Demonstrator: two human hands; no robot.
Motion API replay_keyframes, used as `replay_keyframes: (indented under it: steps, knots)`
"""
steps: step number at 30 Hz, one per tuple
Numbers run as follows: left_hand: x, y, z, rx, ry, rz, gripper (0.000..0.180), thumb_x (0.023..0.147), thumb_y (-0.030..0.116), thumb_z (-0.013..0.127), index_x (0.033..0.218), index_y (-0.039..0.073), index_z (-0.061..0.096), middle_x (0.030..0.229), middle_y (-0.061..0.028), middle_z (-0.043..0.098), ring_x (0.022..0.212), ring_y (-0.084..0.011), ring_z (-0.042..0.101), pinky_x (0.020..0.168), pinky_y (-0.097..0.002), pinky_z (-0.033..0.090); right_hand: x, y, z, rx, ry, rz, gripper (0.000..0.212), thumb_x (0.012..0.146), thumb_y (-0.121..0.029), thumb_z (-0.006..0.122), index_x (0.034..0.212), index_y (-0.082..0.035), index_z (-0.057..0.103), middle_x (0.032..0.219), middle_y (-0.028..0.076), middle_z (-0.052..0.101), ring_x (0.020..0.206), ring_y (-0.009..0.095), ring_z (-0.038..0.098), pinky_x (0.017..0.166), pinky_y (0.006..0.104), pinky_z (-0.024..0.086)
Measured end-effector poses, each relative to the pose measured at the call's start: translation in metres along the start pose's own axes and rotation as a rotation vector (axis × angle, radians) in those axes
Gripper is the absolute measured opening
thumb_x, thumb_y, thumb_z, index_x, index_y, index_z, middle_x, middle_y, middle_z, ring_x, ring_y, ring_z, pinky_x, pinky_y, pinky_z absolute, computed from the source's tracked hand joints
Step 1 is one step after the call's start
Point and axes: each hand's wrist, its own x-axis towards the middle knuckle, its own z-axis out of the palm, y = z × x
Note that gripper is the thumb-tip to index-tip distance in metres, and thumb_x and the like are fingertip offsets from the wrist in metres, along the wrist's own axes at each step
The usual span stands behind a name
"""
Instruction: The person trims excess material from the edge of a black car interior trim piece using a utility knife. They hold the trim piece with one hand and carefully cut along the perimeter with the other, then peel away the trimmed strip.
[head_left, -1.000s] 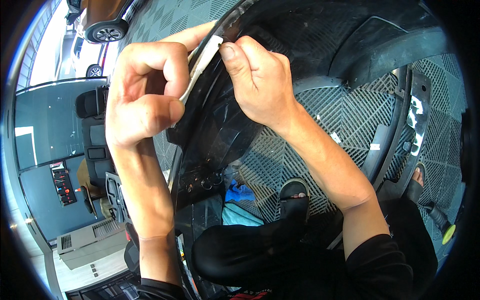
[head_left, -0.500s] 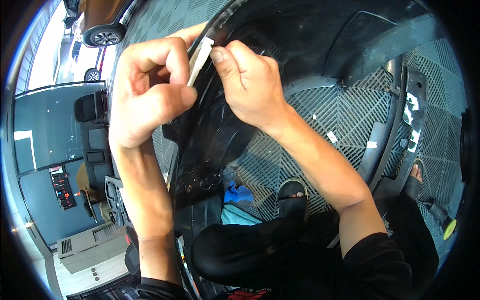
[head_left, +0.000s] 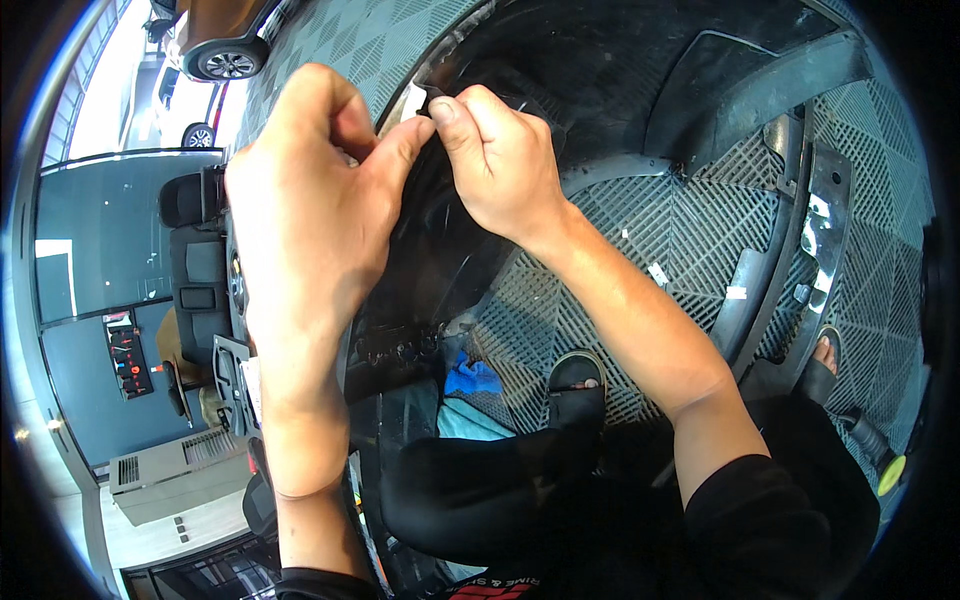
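Observation:
A large curved black plastic panel (head_left: 590,70), resembling a car bumper, spans the upper middle in front of me. At its left edge sits a narrow white strip (head_left: 413,102), its lower part hidden by my left hand (head_left: 318,175). That hand is closed, thumb stretched to the strip's lower end and fingers curled behind. Close beside it, almost touching the left thumb, is my right hand (head_left: 505,165), closed in a pinch over the panel's edge. A small dark bit shows between the two thumbs; I cannot make out what it is.
Grey slatted floor tiles (head_left: 700,240) carry small white scraps (head_left: 657,274). A long dark bar (head_left: 825,240) lies at right, near a yellow-ended tool (head_left: 890,475). Blue cloth (head_left: 470,375) lies by my foot (head_left: 578,385). At left are car seats (head_left: 195,265) and a grey cabinet (head_left: 180,475).
My left hand has turned and its thumb has moved up and right, close to the right thumb. It now covers most of the white strip. The right hand has barely shifted.

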Motion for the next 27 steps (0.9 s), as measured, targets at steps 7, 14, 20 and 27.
replay_keyframes:
  steps: [7,14,20,27]
  knots:
    - [0.004,0.003,-0.010,0.223,-0.157,0.082,0.024,0.084,0.019,0.082,0.084,0.001,0.066,0.060,-0.0109,0.062,0.051,-0.0287,0.063,0.055,-0.0351,0.053,0.000,0.003,-0.004,0.003,-0.031,-0.019,0.031,0.102,-0.027,0.063,0.082,-0.004,0.062,0.064,0.015,0.064,0.057,0.032,0.065,0.048,0.0375,0.048]
    - [-0.008,-0.009,-0.005,0.143,-0.078,0.174,0.021,0.088,0.017,0.078,0.089,-0.001,0.069,0.103,-0.0202,0.071,0.096,-0.0296,0.069,0.083,-0.0368,0.052,-0.005,0.009,-0.009,0.041,-0.015,0.024,0.032,0.103,-0.028,0.062,0.083,-0.002,0.062,0.064,0.014,0.063,0.055,0.029,0.063,0.050,0.0350,0.047]
    - [-0.021,-0.037,0.017,-0.280,-0.002,0.123,0.023,0.090,0.015,0.078,0.083,-0.003,0.065,0.101,-0.0179,0.071,0.095,-0.0240,0.068,0.085,-0.0331,0.051,-0.002,0.008,-0.003,0.140,0.033,-0.038,0.034,0.104,-0.028,0.061,0.082,-0.002,0.061,0.060,0.012,0.058,0.051,0.023,0.058,0.050,0.0328,0.045]
    - [-0.027,-0.052,0.030,-0.722,-0.039,-0.040,0.024,0.093,0.013,0.076,0.080,-0.003,0.063,0.105,-0.0060,0.074,0.074,-0.0034,0.049,0.065,-0.0217,0.041,0.002,0.013,0.013,0.168,0.082,-0.058,0.036,0.105,-0.030,0.060,0.081,-0.003,0.061,0.059,0.011,0.057,0.050,0.020,0.057,0.049,0.0314,0.044]
